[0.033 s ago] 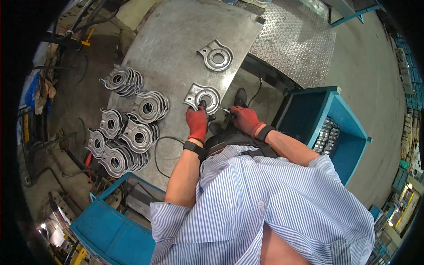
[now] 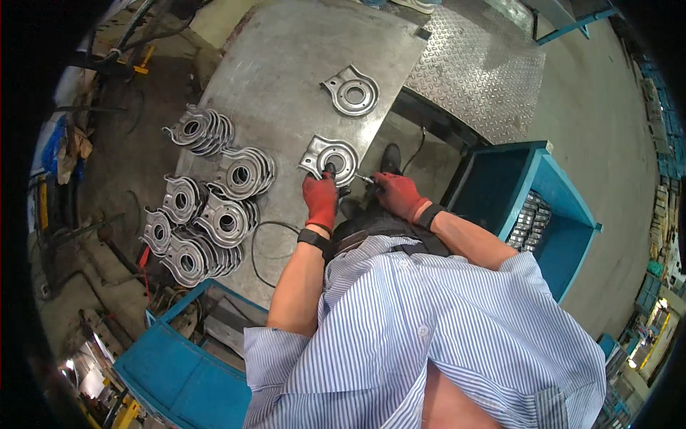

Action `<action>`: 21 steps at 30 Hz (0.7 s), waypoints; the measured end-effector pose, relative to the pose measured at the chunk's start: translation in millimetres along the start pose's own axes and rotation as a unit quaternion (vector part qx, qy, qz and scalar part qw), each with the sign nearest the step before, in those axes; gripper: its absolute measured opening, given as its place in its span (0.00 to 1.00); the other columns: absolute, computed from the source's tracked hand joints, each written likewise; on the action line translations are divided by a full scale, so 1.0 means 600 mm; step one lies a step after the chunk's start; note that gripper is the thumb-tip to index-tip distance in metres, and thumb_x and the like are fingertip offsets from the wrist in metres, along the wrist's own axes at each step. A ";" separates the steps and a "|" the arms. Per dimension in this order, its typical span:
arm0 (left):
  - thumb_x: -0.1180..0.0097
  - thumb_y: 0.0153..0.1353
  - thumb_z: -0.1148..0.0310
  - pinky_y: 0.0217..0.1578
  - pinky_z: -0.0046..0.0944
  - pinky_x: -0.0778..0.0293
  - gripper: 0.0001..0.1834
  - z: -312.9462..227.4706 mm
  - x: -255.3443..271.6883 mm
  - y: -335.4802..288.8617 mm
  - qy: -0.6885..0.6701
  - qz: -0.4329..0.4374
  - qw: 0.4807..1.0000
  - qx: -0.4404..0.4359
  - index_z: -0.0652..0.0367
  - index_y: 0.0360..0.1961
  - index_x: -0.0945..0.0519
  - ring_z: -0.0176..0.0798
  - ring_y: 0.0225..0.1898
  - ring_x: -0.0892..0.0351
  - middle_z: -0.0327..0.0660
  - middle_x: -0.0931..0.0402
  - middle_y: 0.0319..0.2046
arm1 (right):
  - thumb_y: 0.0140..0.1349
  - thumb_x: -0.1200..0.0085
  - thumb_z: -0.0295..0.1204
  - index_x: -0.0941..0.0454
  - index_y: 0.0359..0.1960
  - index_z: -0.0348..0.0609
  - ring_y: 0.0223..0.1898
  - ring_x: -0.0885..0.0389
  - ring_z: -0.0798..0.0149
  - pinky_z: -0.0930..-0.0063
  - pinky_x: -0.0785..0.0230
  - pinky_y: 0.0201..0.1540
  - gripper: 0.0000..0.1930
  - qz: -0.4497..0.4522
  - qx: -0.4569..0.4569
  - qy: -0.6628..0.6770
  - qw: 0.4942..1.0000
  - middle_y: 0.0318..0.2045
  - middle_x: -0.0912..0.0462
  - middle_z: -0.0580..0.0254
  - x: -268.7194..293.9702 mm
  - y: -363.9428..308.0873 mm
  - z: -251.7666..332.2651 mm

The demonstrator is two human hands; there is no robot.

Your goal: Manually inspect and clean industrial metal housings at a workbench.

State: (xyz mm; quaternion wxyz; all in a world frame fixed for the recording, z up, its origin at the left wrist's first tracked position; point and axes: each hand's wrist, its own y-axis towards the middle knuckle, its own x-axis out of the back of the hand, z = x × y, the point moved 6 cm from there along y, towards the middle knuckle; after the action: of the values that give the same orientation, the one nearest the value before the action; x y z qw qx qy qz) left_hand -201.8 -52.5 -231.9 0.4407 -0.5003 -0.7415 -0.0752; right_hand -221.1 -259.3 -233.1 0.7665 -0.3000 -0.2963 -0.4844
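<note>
A stamped metal plate (image 2: pixel 309 159) with a round raised ring and a centre hole lies at the table's right edge. My left hand (image 2: pixel 320 197), in a red glove with dark fingertips, is closed on its near side, with fingers at the hole. My right hand (image 2: pixel 401 195), also gloved in red, is wrapped round a slim hand tool (image 2: pixel 364 178). That tool's thin metal shaft points left, its tip at the plate's right rim; whether it touches I cannot tell. Farther off, a second stamped plate (image 2: pixel 350 91) of the same shape lies flat.
Several stacks of stamped plates (image 2: pixel 243 174) stand on the left of the metal table (image 2: pixel 286 57). A black cable (image 2: pixel 253 250) curls near my left forearm. To the right is a blue bin (image 2: pixel 564 204) holding small metal parts (image 2: pixel 527 220); another blue container (image 2: pixel 182 368) stands lower left.
</note>
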 end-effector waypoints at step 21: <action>0.43 0.59 0.59 0.31 0.48 0.31 0.18 0.003 0.127 -0.031 -0.141 0.016 0.989 -0.040 0.68 0.29 0.22 0.61 0.29 0.24 0.58 0.22 0.26 | 0.53 0.41 0.29 0.25 0.49 0.40 0.43 0.20 0.48 0.64 0.28 0.43 0.20 -0.102 -0.049 0.083 0.990 0.40 0.20 0.43 0.043 0.005 -0.007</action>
State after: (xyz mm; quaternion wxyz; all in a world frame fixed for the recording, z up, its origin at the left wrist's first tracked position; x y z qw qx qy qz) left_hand -226.2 -9.0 -171.0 0.3127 -0.5349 -0.7844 -0.0267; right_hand -208.5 -275.7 -217.2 0.7194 -0.2644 -0.2361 -0.5973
